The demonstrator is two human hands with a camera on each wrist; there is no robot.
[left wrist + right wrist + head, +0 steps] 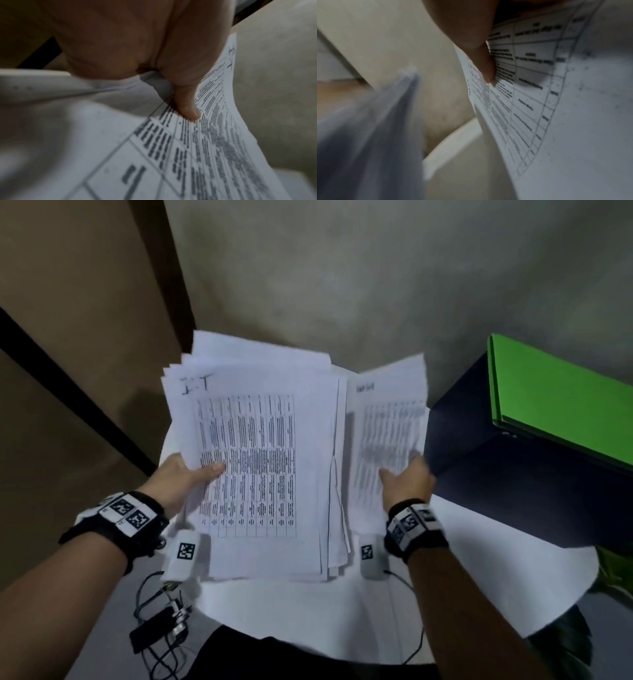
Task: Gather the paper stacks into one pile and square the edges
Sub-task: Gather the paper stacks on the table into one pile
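Note:
A thick, uneven stack of printed sheets with a table on top is lifted over the white table. My left hand grips its left edge, thumb pressed on the top sheet. To its right, a thinner stack of printed sheets is held up, blurred. My right hand pinches its lower edge, thumb on the printed face. The two stacks sit side by side, nearly touching. The fingers under both stacks are hidden.
A dark box with a green folder on top stands at the right, close to my right hand. Cables and a small black device lie at the table's front left. A wall is behind the table.

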